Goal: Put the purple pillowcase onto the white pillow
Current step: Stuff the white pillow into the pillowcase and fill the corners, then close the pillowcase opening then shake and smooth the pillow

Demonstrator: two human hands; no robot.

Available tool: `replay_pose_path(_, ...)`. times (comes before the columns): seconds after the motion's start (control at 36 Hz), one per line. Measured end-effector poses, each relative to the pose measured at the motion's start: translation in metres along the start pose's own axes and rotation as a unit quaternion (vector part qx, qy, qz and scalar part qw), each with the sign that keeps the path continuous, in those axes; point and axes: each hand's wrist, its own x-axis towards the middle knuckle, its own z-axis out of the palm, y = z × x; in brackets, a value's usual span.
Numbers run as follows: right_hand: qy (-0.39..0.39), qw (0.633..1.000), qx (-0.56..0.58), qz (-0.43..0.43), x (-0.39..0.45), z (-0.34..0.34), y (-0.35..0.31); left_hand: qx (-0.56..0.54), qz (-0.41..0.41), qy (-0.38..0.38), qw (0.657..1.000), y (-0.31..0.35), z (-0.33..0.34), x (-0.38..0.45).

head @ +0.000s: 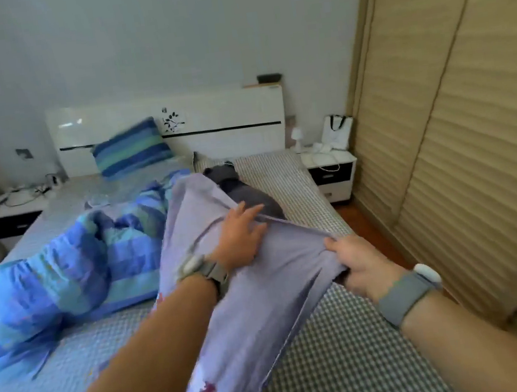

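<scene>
Purple cotton is seen stretched across a bed (320, 352) as the purple pillowcase (247, 296) is held between two hands above the checked sheet. The left hand (239, 236) is laid flat on the fabric, fingers spread and straight, pressing rather than gripping; a fold at the case's right edge is pinched by the right hand (355, 267), fingers curled round the cloth. Whether the white pillow is already inside cannot be told, since no white filling is shown; the case does look bulky toward the headboard (223, 115). A dark grey garment (243, 191) lies just beyond the case, touching or nearly touching it, and a blue striped duvet (73, 269) is bunched beside it on the left. Trouble could be expected if the pinched fold slips, letting the case go slack, or if the grey garment is caught up with the fabric as it is drawn along
</scene>
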Motion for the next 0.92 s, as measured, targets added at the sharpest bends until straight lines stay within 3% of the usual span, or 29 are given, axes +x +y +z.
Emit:
replay_pose_path(0.06,0.102,0.994,-0.006,0.043,0.022,-0.074,0.023,-0.008,-0.025,0.002,1.0,-0.01,0.076,-0.041)
replay_pose_path(0.14,0.214,0.952,-0.143,0.165,0.038,-0.173,0.081,-0.027,-0.208,-0.148,0.967,-0.05,0.165,-0.136)
replay_pose_path(0.19,0.213,0.912,-0.184,0.298,0.037,-0.215,0.144,-0.029,-0.327,-0.258,0.909,-0.088,0.214,-0.206)
replay_pose_path(0.25,0.204,0.884,-0.22,0.359,0.022,-0.233,0.194,-0.041,-0.396,-0.319,0.86,-0.103,0.227,-0.255)
replay_pose_path(0.36,0.164,0.848,-0.192,0.466,0.002,-0.252,0.288,-0.119,-0.522,-0.346,0.771,-0.11,0.256,-0.312)
replay_pose_path(0.44,0.172,0.843,-0.171,0.48,-0.004,-0.254,0.31,-0.216,-0.622,-0.282,0.698,-0.113,0.264,-0.322)
replay_pose_path(0.53,0.187,0.859,-0.112,0.464,0.024,-0.249,0.312,-0.385,-0.699,-0.14,0.586,-0.122,0.279,-0.313)
replay_pose_path(0.64,0.221,0.88,-0.055,0.417,0.078,-0.235,0.311,-0.47,-0.718,-0.036,0.511,-0.137,0.305,-0.296)
replay_pose_path(0.75,0.22,0.913,0.059,0.338,0.135,-0.238,0.307,-0.552,-0.709,0.137,0.417,-0.151,0.327,-0.277)
replay_pose_path(0.86,0.241,0.911,0.165,0.291,0.207,-0.261,0.317,-0.599,-0.667,0.31,0.317,-0.151,0.35,-0.262)
replay_pose_path(0.92,0.226,0.914,0.209,0.265,0.22,-0.266,0.319,-0.62,-0.639,0.349,0.291,-0.151,0.357,-0.264)
